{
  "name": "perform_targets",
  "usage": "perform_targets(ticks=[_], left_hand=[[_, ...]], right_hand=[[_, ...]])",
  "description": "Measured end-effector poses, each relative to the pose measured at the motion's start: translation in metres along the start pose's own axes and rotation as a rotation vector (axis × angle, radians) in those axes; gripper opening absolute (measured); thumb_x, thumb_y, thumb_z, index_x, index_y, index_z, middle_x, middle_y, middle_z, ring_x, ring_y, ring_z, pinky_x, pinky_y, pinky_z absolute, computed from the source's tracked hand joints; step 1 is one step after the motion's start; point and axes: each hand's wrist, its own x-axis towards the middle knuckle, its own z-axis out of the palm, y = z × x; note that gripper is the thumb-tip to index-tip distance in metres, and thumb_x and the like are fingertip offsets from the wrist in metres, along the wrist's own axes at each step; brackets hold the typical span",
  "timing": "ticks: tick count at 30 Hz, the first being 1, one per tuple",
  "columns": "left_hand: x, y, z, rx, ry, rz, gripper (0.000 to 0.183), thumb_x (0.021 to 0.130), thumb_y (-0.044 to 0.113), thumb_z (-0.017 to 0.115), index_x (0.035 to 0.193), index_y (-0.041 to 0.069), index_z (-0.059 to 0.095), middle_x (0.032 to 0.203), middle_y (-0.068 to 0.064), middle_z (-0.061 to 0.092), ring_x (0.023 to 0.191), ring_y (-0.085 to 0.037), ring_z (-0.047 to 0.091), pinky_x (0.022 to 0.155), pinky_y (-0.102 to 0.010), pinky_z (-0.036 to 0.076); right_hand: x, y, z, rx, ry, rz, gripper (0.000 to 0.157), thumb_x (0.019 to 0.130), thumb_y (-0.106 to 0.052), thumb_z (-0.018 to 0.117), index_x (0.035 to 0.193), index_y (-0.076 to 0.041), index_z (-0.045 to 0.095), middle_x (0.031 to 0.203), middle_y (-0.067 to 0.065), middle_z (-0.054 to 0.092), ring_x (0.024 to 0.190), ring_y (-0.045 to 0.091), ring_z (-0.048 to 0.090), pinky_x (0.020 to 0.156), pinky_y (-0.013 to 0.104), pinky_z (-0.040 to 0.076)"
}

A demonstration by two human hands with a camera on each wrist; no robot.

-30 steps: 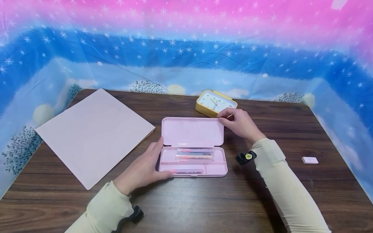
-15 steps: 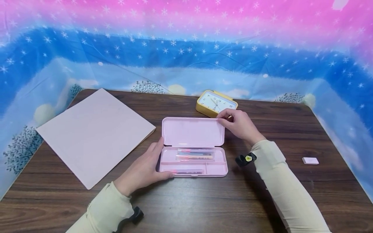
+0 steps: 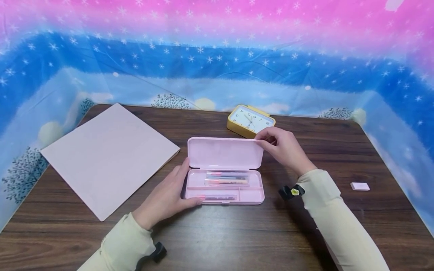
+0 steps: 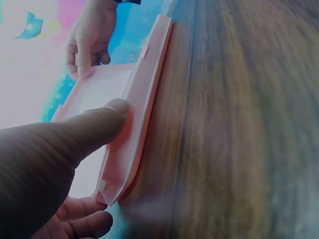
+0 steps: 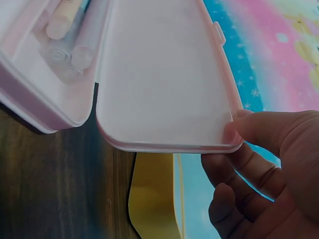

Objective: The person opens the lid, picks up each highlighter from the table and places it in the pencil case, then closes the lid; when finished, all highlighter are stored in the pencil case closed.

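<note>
A pink pencil case (image 3: 251, 194) lies on the table with its lid (image 3: 223, 152) raised at the back, tilted up. Several pens (image 3: 226, 181) with clear, colourful barrels lie in the back compartment, and another pen (image 3: 217, 197) is in the front one. My left hand (image 3: 166, 197) grips the left end of the case, its thumb (image 4: 99, 127) on the front wall and fingers round the side. With thumb and fingers, my right hand (image 3: 283, 146) pinches the far right corner of the lid, as the right wrist view shows (image 5: 269, 164).
Behind the lid stands a yellow alarm clock (image 3: 249, 122), close to my right fingers. A large pale pink square board (image 3: 112, 162) lies at the left. Off to the right is a small white eraser-like block (image 3: 360, 186). A snowflake-patterned cloth (image 3: 217, 60) hangs behind the table.
My right hand has shifted slightly right and nearer to me, tipping the lid a little more upright. The left hand keeps its grip on the case.
</note>
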Motion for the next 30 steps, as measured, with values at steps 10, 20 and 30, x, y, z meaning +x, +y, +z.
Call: perform_targets(ticks=[10,20,30], left_hand=[[0.001,0.000,-0.001,-0.027,0.031,0.013,0.119,0.073,0.045,0.085,0.157,0.003,0.012,0.129,-0.018,0.054,0.112,-0.025,0.056,0.097,-0.044,0.048],[-0.002,0.000,-0.001,-0.026,-0.001,-0.039,0.113,0.077,0.046,0.082,0.154,-0.005,0.018,0.142,-0.025,0.047,0.128,-0.033,0.052,0.105,-0.048,0.043],[-0.003,0.001,0.000,-0.035,-0.018,-0.053,0.109,0.075,0.044,0.084,0.154,-0.003,0.024,0.147,-0.024,0.044,0.134,-0.036,0.047,0.108,-0.050,0.040]], right_hand=[[-0.037,-0.008,-0.003,0.027,0.065,-0.108,0.007,0.093,-0.026,0.069,0.099,-0.022,0.070,0.092,-0.008,0.066,0.078,0.008,0.059,0.066,0.025,0.049],[-0.078,-0.006,0.006,0.037,-0.020,-0.158,0.006,0.093,-0.029,0.070,0.098,-0.031,0.069,0.098,-0.015,0.063,0.077,0.004,0.056,0.063,0.025,0.048],[-0.093,0.006,0.018,0.006,-0.092,-0.114,0.011,0.091,-0.026,0.072,0.102,-0.029,0.068,0.102,-0.016,0.061,0.082,0.006,0.056,0.067,0.025,0.049]])
